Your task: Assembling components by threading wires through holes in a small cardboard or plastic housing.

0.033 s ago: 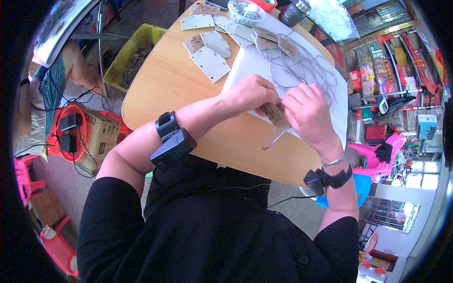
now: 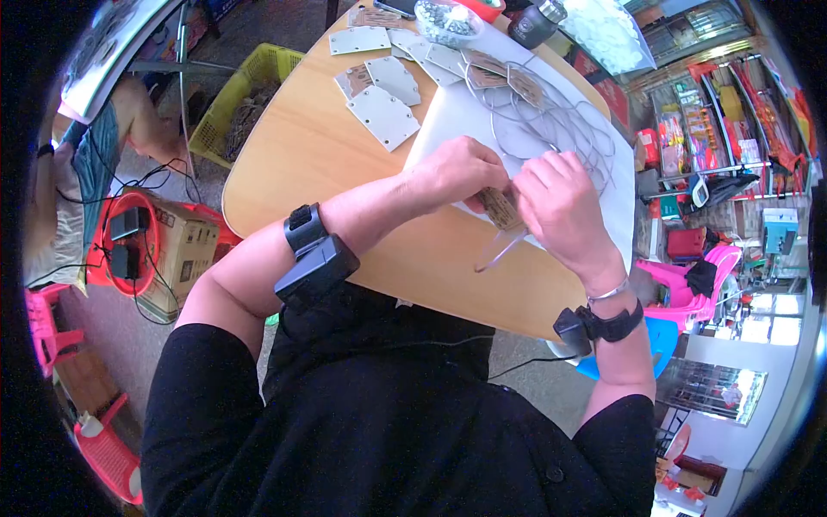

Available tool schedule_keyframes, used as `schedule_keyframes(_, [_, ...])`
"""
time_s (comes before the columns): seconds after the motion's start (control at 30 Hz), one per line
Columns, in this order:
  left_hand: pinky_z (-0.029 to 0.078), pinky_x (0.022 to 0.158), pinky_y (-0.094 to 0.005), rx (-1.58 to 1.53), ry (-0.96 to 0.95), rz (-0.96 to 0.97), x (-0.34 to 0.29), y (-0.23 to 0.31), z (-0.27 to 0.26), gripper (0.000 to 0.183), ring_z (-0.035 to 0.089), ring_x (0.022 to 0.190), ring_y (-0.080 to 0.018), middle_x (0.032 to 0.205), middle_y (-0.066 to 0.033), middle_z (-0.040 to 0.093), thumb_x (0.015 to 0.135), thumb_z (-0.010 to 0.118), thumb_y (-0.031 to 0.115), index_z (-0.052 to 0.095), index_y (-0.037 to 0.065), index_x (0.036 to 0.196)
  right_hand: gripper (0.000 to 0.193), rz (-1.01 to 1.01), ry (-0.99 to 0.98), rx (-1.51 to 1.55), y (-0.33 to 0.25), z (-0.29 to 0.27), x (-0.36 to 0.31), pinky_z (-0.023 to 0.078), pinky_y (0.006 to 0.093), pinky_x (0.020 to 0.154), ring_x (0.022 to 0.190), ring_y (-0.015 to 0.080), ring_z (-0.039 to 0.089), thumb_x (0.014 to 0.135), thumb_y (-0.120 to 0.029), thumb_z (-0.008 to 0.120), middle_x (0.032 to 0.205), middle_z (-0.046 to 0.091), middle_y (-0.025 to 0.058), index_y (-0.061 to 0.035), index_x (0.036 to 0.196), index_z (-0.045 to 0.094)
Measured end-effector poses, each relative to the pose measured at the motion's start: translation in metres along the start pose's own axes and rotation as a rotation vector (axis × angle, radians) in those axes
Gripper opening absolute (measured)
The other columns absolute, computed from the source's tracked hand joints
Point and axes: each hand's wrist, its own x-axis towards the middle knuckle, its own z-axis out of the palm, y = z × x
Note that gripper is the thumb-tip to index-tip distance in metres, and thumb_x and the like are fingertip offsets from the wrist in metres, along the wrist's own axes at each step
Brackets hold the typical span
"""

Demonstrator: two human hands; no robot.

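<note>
My left hand [image 2: 461, 174] is closed on a small brown patterned plate [image 2: 498, 208], held tilted above the near part of the wooden table [image 2: 301, 155]. Against the plate's right edge, my right hand [image 2: 562, 200] has its fingers pinched together; what lies between them is hidden. A thin pale cord [image 2: 500, 251] hangs in a loop below the plate, its end over the table. More of this grey cord [image 2: 594, 129] lies coiled on a white sheet [image 2: 448, 129] beyond my hands. White plates with small holes [image 2: 385, 118] lie loose to the left of the sheet.
A clear tub of small metal parts [image 2: 448, 22] and a dark bottle [image 2: 536, 24] stand at the far edge. Several brown plates [image 2: 524, 86] lie by the coil. On the left are a yellow crate [image 2: 258, 65], a cardboard box [image 2: 185, 254] and a seated person [image 2: 142, 121].
The hanging cord loop has shifted slightly below the plate. My right hand's fingers have moved a little; both arms stay in place.
</note>
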Motion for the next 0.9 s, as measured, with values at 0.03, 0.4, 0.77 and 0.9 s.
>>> schedule_keyframes(0.03, [0.054, 0.059, -0.0273, 0.018, 0.006, -0.018, 0.0, 0.001, 0.0, 0.02, 0.065, 0.065, -0.0157, 0.076, -0.009, 0.066, 0.077, 0.061, 0.017, 0.069, 0.0, 0.084, 0.009, 0.001, 0.0, 0.0, 0.001, 0.003, 0.0, 0.042, 0.0373, 0.074, 0.08, 0.0244, 0.053, 0.072, -0.007, 0.062, 0.078, 0.052, 0.0067, -0.0069, 0.074, 0.053])
schedule_keyframes(0.4, [0.05, 0.054, -0.0259, 0.211, 0.167, 0.093, 0.001, 0.0, -0.001, 0.021, 0.061, 0.058, -0.015, 0.075, -0.0082, 0.065, 0.083, 0.06, 0.021, 0.067, 0.001, 0.085, 0.02, 0.713, 0.323, 1.369, -0.003, -0.021, -0.016, 0.043, 0.0228, 0.069, 0.072, 0.0071, 0.051, 0.091, -0.019, 0.055, 0.083, 0.058, 0.0015, 0.0, 0.093, 0.059])
schedule_keyframes(0.77, [0.05, 0.055, -0.0254, -0.377, -0.104, -0.004, 0.0, 0.004, -0.004, 0.025, 0.064, 0.064, -0.0185, 0.084, -0.0117, 0.066, 0.089, 0.056, 0.021, 0.061, -0.001, 0.102, 0.022, 1.216, 0.473, 1.631, -0.049, 0.056, -0.068, 0.045, 0.0253, 0.06, 0.068, 0.0104, 0.056, 0.09, -0.017, 0.054, 0.089, 0.063, 0.0095, -0.001, 0.104, 0.054])
schedule_keyframes(0.9, [0.05, 0.056, -0.0264, -0.355, -0.143, -0.016, 0.004, -0.001, -0.003, 0.027, 0.064, 0.067, -0.0183, 0.085, -0.0114, 0.067, 0.088, 0.056, 0.022, 0.06, 0.0, 0.102, 0.024, 1.139, 0.555, 1.694, -0.048, 0.049, -0.07, 0.044, 0.0224, 0.059, 0.068, 0.01, 0.056, 0.085, -0.01, 0.058, 0.088, 0.062, 0.0073, -0.0002, 0.106, 0.053])
